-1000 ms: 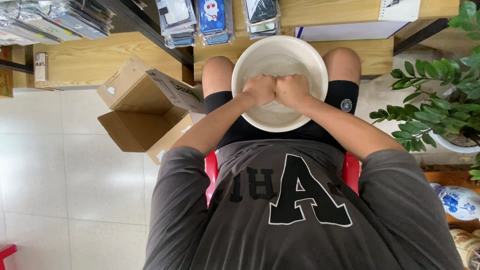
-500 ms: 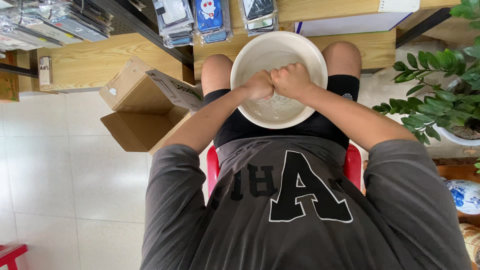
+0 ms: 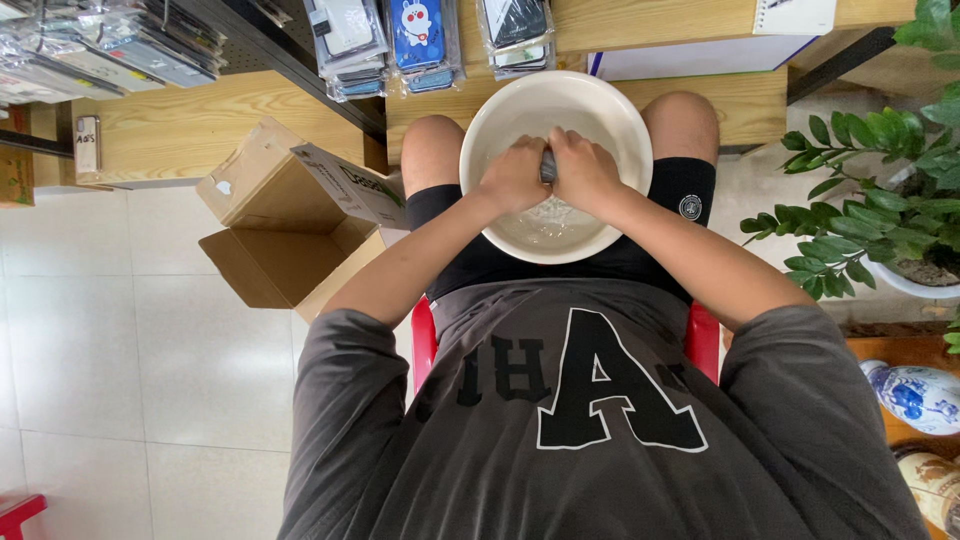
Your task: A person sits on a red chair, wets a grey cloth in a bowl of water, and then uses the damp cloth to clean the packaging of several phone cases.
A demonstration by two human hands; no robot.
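Observation:
A white round basin [image 3: 500,110] holding water rests on my lap between my bare knees. Both hands are inside it, pressed close together. My left hand [image 3: 513,176] and my right hand [image 3: 585,170] are each closed around a small dark grey item [image 3: 547,166], of which only a narrow strip shows between the fists. I cannot tell what the item is. The water [image 3: 548,222] below my hands looks rippled. I am seated on a red stool [image 3: 424,340], wearing a grey shirt and black shorts.
An open cardboard box [image 3: 275,225] lies on the tiled floor to my left. Wooden shelving [image 3: 200,120] with hanging packaged phone cases [image 3: 420,40] stands ahead. A potted green plant [image 3: 880,190] and blue-white ceramic jars [image 3: 915,395] sit on my right.
My hands have shifted slightly inside the basin, staying clasped together on the dark item. The view has also moved a little.

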